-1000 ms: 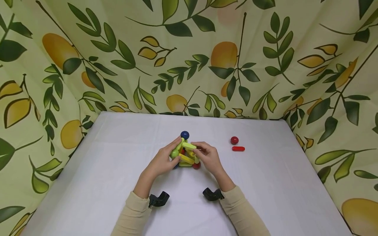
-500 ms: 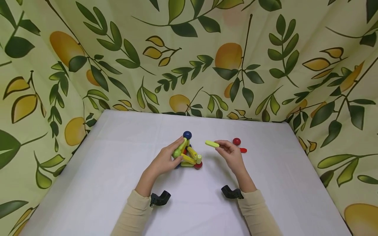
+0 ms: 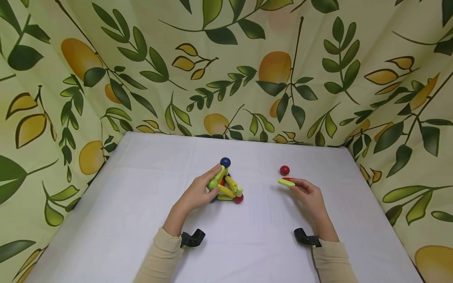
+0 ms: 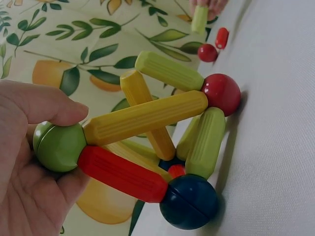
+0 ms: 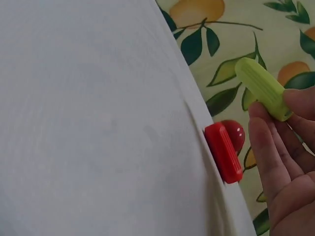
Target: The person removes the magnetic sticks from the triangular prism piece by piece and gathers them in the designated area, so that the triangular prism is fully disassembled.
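My left hand grips the light green ball of a structure of magnetic sticks and balls. The structure joins yellow, red and green sticks with blue, red and green balls, and it stands on the table. One light green stick juts from its red ball, with the far end unattached. Over to the right, my right hand pinches a loose light green stick between thumb and fingers. Below this stick lies a red stick, mostly hidden in the head view. A loose red ball is just behind it.
A white cloth covers the table. Behind and at both sides hangs a leaf-and-fruit patterned curtain. Black wrist cameras are strapped at both sleeves. A blue ball marks the structure's far end.
My right hand has pulled away from the structure with the light green stick and moved right, over the red stick. My left hand has kept its hold on the structure.
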`<state>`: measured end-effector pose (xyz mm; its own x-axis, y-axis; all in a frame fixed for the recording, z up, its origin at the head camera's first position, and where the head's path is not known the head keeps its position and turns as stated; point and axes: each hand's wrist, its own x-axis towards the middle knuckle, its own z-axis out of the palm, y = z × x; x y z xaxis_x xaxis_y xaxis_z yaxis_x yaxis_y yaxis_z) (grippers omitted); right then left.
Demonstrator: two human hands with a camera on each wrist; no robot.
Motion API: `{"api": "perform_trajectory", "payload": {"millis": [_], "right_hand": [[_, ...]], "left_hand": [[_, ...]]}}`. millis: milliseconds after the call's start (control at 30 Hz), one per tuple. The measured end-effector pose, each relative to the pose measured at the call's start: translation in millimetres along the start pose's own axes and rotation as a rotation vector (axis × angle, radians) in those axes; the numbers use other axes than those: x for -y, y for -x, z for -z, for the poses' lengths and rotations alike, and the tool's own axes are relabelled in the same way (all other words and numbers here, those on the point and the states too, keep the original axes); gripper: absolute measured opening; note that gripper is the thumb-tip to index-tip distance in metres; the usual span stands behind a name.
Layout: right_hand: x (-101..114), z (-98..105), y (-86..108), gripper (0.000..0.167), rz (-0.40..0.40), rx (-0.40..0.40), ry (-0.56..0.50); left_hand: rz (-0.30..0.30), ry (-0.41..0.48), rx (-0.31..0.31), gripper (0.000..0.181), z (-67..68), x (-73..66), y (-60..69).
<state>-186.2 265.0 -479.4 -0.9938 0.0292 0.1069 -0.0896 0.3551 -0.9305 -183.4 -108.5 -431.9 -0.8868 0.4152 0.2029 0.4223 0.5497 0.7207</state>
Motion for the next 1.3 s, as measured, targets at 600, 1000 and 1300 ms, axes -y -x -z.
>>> {"api": "perform_trajectory", "payload": {"millis": [600, 1000, 1300], "right_hand": [[-28, 3, -3.3, 0.032, -0.164, -0.062, 0.089], [-32, 0, -4.6, 0.027, -0.139, -0.178, 0.291], [-36, 1, -5.6, 0.031, -0.163, -0.187, 0.327]], "left_hand": [[-0.011, -0.012, 0.001, 0.064, 0.0, 0.0, -2.0], [-0.006, -0.011, -0.009, 0.064, 0.3, 0.5, -0.1], [-0.009, -0.013, -0.011, 0.064, -0.6, 1.3, -0.9]]}}
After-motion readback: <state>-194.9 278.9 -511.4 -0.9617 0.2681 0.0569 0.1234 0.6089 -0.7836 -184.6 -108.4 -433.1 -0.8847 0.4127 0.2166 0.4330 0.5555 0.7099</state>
